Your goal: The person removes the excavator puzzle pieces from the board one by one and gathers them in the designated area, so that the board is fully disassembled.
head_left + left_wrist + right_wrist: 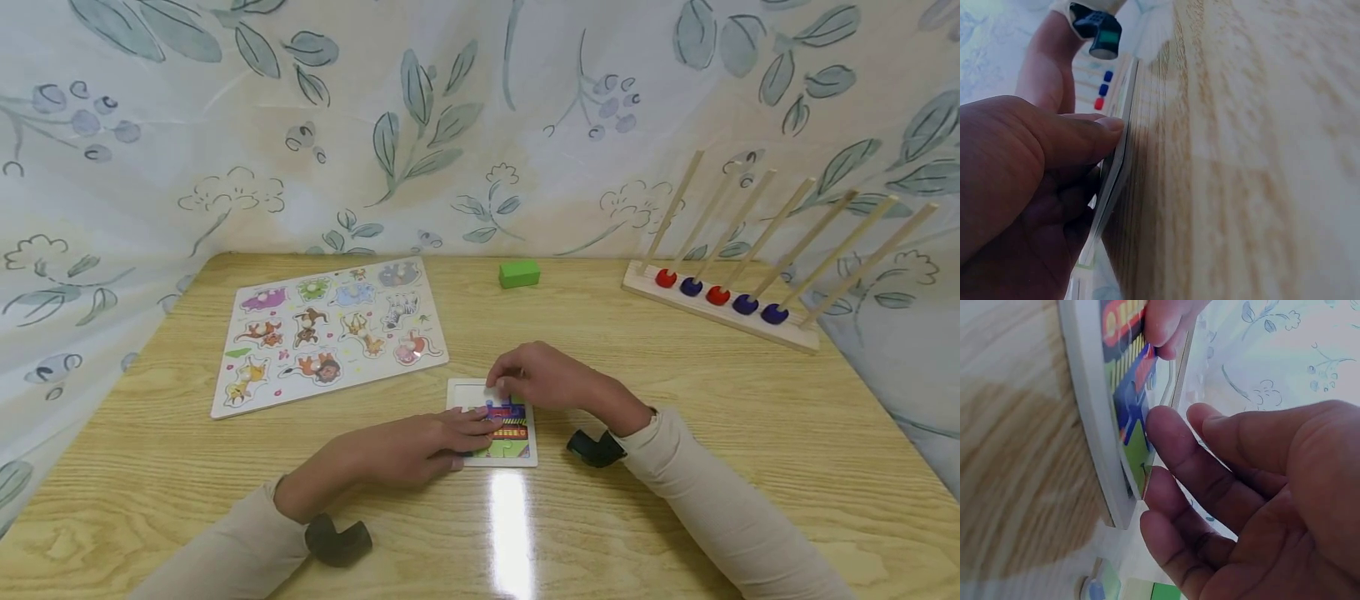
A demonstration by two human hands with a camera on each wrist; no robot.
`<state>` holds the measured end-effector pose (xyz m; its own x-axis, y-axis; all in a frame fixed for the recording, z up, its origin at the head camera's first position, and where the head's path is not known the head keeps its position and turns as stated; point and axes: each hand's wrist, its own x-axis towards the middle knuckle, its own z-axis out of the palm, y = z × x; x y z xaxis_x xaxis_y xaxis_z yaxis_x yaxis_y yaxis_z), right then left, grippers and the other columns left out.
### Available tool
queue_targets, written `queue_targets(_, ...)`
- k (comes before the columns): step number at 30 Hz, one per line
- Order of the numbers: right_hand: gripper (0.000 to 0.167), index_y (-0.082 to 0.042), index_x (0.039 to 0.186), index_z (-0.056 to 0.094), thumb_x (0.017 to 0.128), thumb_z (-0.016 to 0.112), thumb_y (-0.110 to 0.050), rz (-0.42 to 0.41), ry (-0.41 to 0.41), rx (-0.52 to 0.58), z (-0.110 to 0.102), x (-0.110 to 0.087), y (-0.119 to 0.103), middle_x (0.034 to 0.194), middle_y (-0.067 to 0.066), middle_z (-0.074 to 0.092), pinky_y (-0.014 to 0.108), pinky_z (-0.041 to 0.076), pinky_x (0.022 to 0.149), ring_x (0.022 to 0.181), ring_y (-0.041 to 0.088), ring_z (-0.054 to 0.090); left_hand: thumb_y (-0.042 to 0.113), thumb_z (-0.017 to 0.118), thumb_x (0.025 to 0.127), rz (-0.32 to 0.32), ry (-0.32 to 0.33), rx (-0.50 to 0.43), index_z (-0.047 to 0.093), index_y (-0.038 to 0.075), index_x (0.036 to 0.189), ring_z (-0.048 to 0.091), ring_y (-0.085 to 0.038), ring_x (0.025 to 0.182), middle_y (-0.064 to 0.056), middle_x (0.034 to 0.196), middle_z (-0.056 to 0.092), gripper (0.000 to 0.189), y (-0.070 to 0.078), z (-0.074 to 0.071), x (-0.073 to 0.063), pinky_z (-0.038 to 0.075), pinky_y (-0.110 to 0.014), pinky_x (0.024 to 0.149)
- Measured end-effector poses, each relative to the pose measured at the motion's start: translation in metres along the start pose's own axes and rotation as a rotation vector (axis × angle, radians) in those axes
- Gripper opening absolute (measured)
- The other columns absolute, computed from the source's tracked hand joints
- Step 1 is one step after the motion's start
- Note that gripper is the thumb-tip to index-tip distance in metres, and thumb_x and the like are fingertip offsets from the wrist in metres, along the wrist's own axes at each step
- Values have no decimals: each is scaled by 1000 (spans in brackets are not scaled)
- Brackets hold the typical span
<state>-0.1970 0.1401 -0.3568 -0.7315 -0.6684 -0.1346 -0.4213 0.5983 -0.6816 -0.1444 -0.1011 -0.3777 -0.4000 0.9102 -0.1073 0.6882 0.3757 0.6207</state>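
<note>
A small jigsaw puzzle in a white tray (534, 446) lies at the middle of the table; its upper left part shows bare tray. My left hand (408, 448) rests over the puzzle's left side with fingers extended across the colourful pieces (512, 432), its thumb at the near edge. Over the far right corner is my right hand (551, 379), fingers loosely bent. In the right wrist view, its fingertips touch a green and blue puzzle piece (1137, 447) that stands slightly raised at the tray's corner, while the thumb stays apart from it.
A white animal peg puzzle board (333, 329) lies at the back left. Behind the jigsaw sits a green block (519, 274). At the back right stands a wooden peg rack (720, 310) with tall rods and red and blue beads. Patterned cloth (480, 125) hangs behind the table.
</note>
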Motion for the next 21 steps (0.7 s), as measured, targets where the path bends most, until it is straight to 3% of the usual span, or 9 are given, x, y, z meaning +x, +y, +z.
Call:
queue_targets(8,19,-4,107,71,96,56,0,-37,54,-52,0,-3,1,107,4,68,30,52,84,99,16,61,3,50,99,0,3,4,46,3,144,20,-24,144,-1,156,30,45,1,-1,-1,18,-37,116)
queue_targets(21,18,-2,102,73,92,60,5,13,71,-100,-1,-4,-7,101,4,70,31,53,82,97,18,63,4,50,99,2,6,-3,46,3,144,19,-23,145,-1,157,29,45,0,0,-1,19,-37,116)
